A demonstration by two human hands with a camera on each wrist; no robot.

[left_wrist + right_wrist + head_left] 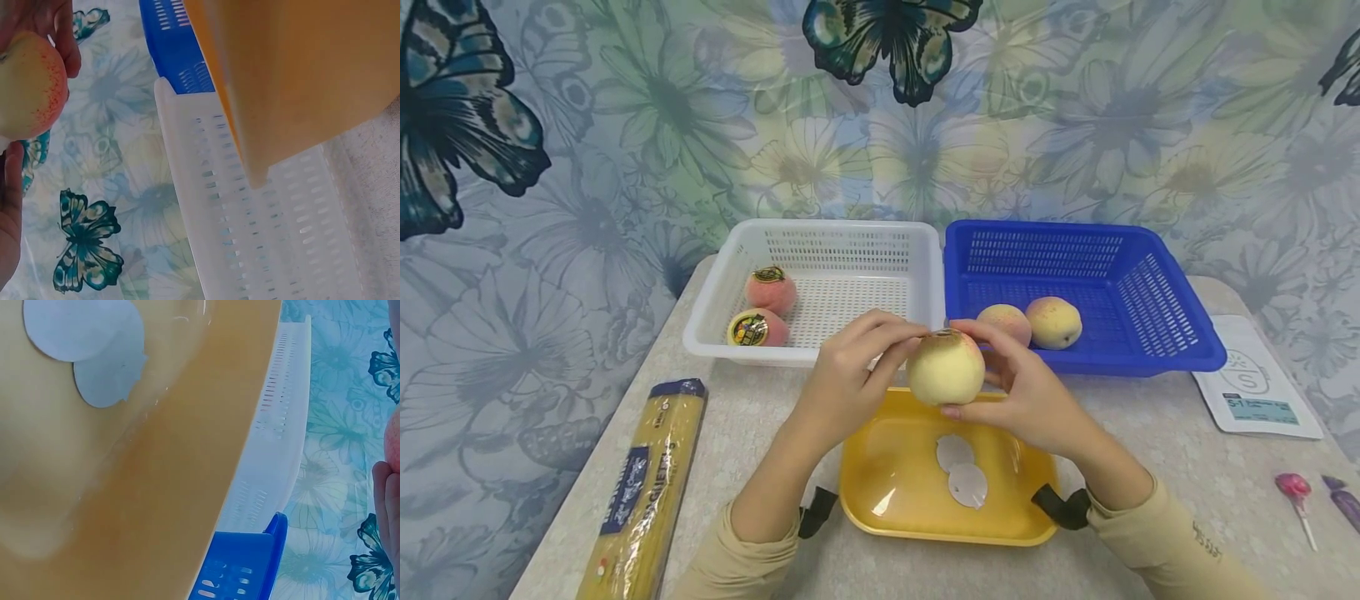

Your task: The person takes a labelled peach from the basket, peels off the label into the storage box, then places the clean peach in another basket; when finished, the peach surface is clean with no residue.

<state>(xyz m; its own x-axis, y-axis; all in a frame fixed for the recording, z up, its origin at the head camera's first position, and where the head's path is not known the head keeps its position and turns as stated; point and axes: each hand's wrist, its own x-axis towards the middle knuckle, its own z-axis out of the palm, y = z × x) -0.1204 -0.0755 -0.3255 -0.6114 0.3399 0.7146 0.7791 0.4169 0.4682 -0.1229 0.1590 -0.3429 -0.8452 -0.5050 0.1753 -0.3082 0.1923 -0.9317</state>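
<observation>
My right hand (1018, 392) grips a pale yellow peach (946, 371) with a red blush, thumb below and fingers over the far side, above a yellow tray (880, 500). A dark round sticker (947, 334) shows at the top of the peach. My left hand (857, 367) pinches at the sticker's left edge with thumb and forefinger. In the left wrist view the blushed side of the peach (37, 87) shows between both hands. Two thin, pale round pieces (967, 485) lie overlapping on the tray.
Behind the tray, a white basket (820, 357) holds two peaches with dark stickers (767, 275). Beside it, a blue basket (1150, 358) holds two peaches without visible stickers. A spaghetti pack (647, 492) lies left; a white pouch (1262, 383) and a lollipop (1294, 486) lie right.
</observation>
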